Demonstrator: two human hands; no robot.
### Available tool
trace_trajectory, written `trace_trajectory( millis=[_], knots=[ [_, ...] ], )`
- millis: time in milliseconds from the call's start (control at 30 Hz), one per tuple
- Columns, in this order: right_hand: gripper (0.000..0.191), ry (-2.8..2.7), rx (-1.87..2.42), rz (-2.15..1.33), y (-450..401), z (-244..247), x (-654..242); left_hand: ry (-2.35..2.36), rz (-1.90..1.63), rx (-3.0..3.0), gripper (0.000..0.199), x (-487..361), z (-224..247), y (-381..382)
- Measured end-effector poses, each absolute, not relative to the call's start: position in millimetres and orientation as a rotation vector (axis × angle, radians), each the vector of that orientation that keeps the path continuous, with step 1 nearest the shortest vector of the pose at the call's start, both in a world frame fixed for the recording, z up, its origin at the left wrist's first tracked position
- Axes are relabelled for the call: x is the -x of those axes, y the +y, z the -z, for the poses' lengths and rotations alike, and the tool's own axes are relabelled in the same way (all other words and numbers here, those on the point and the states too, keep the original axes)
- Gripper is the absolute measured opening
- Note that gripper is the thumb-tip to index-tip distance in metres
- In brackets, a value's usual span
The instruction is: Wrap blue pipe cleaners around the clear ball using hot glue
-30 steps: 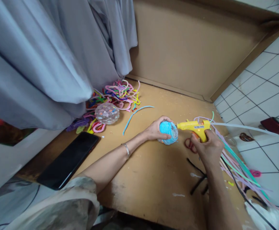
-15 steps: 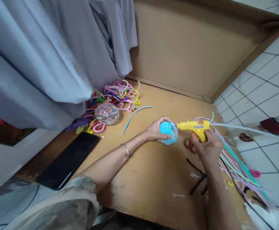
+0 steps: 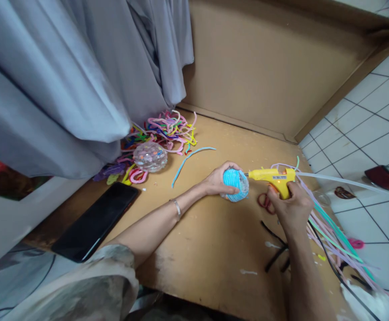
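Observation:
My left hand (image 3: 218, 182) is wrapped round a small clear cup-like piece covered in blue pipe cleaner (image 3: 233, 183), its open end facing right. My right hand (image 3: 291, 203) grips a yellow hot glue gun (image 3: 279, 179) by the handle, with a long glue stick (image 3: 338, 179) out of its back. The gun's nozzle is at the rim of the blue piece; whether it touches cannot be made out. Red-handled scissors (image 3: 265, 201) lie under the gun. A loose blue pipe cleaner (image 3: 188, 159) curves on the table left of the blue piece.
A heap of coloured pipe cleaners (image 3: 171, 129) and a clear faceted bowl (image 3: 150, 157) lie at the back left, near a black phone (image 3: 97, 220). Long pastel pipe cleaners (image 3: 335, 232) and a black cable (image 3: 331, 263) run along the right edge. Black pieces (image 3: 276, 258) lie near my right forearm.
The glue gun has shifted very slightly to the right, its nozzle still at the rim. Both hands keep their hold, and the view has moved a little.

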State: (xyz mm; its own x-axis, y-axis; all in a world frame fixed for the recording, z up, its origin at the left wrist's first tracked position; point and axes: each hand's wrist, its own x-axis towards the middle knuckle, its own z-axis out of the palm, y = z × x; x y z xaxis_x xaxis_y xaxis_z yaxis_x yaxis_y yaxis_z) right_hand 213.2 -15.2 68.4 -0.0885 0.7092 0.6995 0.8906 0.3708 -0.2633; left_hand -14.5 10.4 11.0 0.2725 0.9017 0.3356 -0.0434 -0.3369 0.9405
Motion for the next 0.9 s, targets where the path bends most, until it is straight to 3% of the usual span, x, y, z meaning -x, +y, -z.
trace_trajectory(
  millis=[900],
  knots=[
    [0.027,-1.896,1.402,0.196,-13.7,-68.9,-218.2,0.785,-1.229,-1.57,0.067,14.4,-11.2,9.9]
  ],
)
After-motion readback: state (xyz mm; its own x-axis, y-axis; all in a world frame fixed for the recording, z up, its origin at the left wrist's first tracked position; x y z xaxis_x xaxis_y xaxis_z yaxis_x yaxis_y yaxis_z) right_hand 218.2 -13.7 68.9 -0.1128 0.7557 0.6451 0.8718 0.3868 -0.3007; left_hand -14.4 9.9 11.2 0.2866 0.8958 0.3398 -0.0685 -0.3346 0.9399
